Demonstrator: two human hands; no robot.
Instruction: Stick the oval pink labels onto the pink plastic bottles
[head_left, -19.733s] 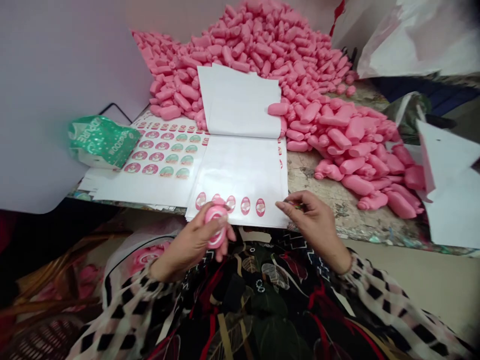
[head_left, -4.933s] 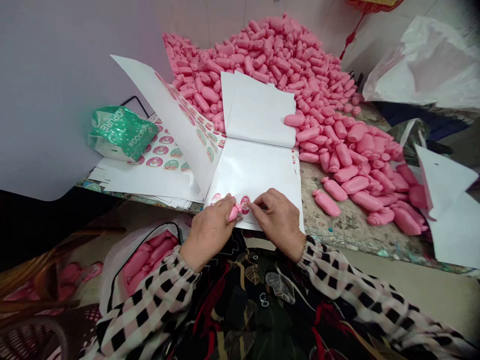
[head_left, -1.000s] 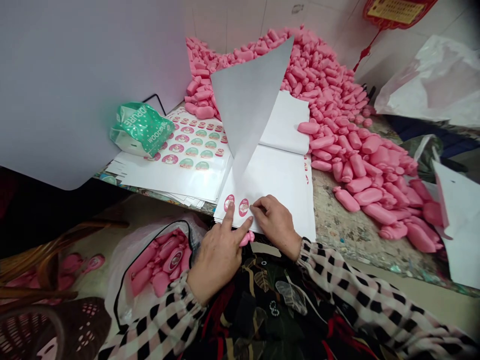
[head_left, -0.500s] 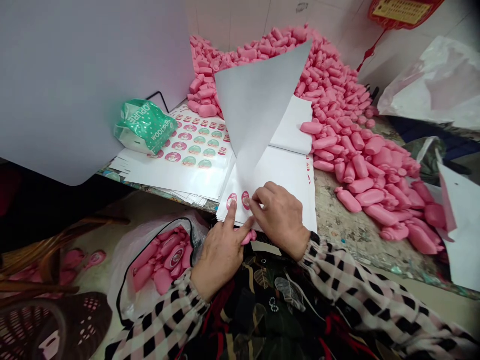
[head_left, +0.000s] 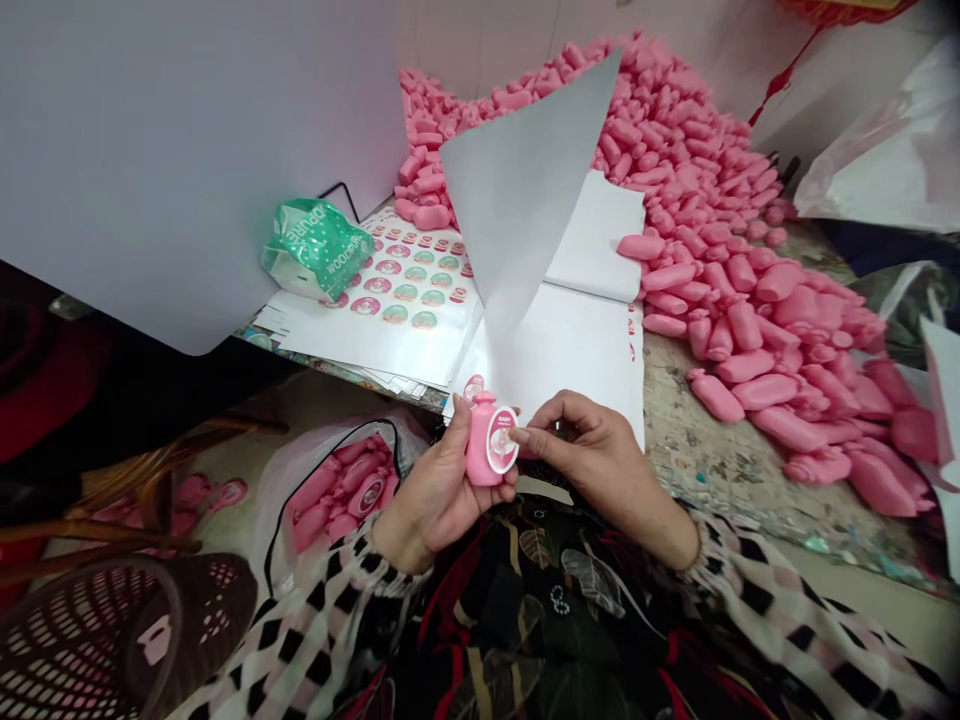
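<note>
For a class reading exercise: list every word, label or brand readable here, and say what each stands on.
"WOODPUR" and "IDPURE", cut off by folds: green bag.
"BABY": oval label on the pink bottle; its smaller print is too small to read.
Stickers on the sheet: too small to read.

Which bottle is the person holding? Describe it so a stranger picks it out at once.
From the big heap of pink plastic bottles on the bench, drop to the white label sheets at its near side. In front of them, the person's left hand holds one pink bottle. Unlike the bare ones in the heap, it wears an oval label.
</note>
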